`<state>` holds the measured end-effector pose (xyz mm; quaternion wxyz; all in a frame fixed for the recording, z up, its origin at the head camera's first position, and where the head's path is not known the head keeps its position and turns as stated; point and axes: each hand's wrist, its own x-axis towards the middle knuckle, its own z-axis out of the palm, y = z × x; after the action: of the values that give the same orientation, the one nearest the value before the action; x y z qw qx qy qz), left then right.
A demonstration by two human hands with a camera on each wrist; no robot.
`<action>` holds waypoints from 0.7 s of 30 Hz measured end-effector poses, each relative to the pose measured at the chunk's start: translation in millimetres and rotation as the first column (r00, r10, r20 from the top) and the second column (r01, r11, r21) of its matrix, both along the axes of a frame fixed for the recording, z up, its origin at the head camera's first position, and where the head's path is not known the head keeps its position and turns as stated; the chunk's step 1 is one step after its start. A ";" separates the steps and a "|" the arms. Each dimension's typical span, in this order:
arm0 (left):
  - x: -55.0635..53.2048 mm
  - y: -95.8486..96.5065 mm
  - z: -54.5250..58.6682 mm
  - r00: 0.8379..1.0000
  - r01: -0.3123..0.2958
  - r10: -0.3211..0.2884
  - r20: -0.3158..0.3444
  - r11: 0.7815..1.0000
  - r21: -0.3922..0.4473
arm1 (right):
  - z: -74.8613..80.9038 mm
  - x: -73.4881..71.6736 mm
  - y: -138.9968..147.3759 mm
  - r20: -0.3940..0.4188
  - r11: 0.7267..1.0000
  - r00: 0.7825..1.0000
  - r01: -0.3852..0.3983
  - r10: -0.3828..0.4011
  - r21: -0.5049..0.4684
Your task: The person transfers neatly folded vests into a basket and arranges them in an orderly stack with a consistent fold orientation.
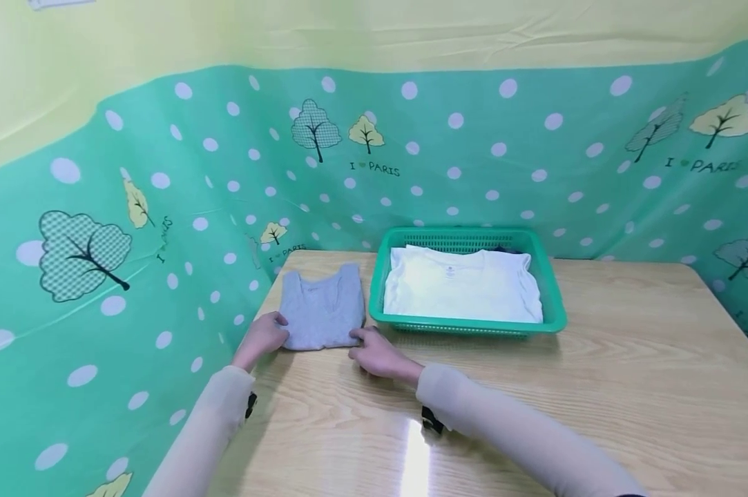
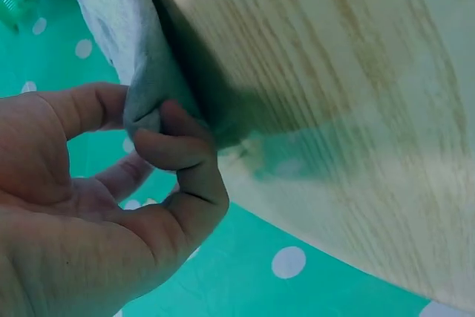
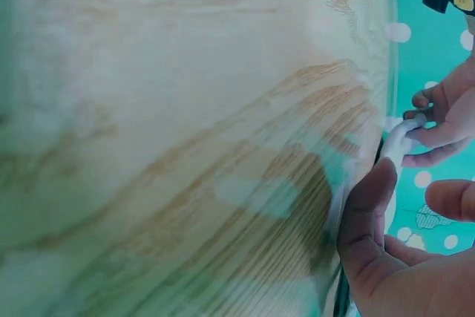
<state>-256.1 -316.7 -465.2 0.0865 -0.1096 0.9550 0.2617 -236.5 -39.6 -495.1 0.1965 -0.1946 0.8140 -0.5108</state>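
A folded grey shirt (image 1: 321, 307) lies on the table's left side, its neckline facing the far edge. My left hand (image 1: 266, 337) pinches the near left corner; in the left wrist view the thumb and curled fingers (image 2: 194, 155) close on the grey cloth (image 2: 141, 42). At the near right corner, my right hand (image 1: 376, 352) grips the edge of the shirt. Its bent fingers (image 3: 365, 217) curl at the cloth's edge in the right wrist view, where the left hand (image 3: 449, 120) shows beyond, holding the other corner.
Right beside the shirt stands a green plastic basket (image 1: 467, 327) holding folded white shirts (image 1: 461, 286), with something dark behind them. The wooden table (image 1: 628, 386) backs onto a green polka-dot curtain (image 1: 473, 152), which also hangs along the left side.
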 end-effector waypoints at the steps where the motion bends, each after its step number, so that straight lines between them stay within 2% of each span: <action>1: 1.6 -0.7 0.1 1.000 -0.001 0.001 0.002 1.000 0.003 | 0.6 0.8 -0.3 0.007 1.000 1.000 -0.003 0.003 0.000; 6: 2.6 -3.7 -1.8 1.000 -0.019 0.019 0.007 0.999 0.027 | 0.3 0.3 -2.5 0.013 1.000 1.000 0.000 -0.001 0.018; 9: -1.1 -5.9 -3.1 0.999 -0.048 0.048 0.008 0.998 0.047 | 1.2 -1.6 -4.0 0.010 1.000 1.000 0.006 -0.007 0.021; 14: -7.6 -9.2 -5.7 0.998 -0.055 0.056 -0.018 0.997 0.054 | 3.2 -3.0 -4.0 0.045 1.000 0.999 0.027 -0.026 -0.005; 17: -6.7 -10.9 -8.4 0.998 -0.057 0.058 -0.023 0.997 0.055 | 2.7 -2.4 -2.8 0.049 0.999 0.998 0.034 -0.033 -0.014; 21: -0.3 -11.8 -10.8 0.998 -0.052 0.054 -0.030 0.997 0.065 | 2.0 0.8 1.1 0.002 0.999 0.999 0.038 -0.037 -0.013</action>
<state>-256.4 -328.5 -476.1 0.0678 -0.1280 0.9441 0.2961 -235.7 -38.5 -493.0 0.1863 -0.1801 0.8139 -0.5201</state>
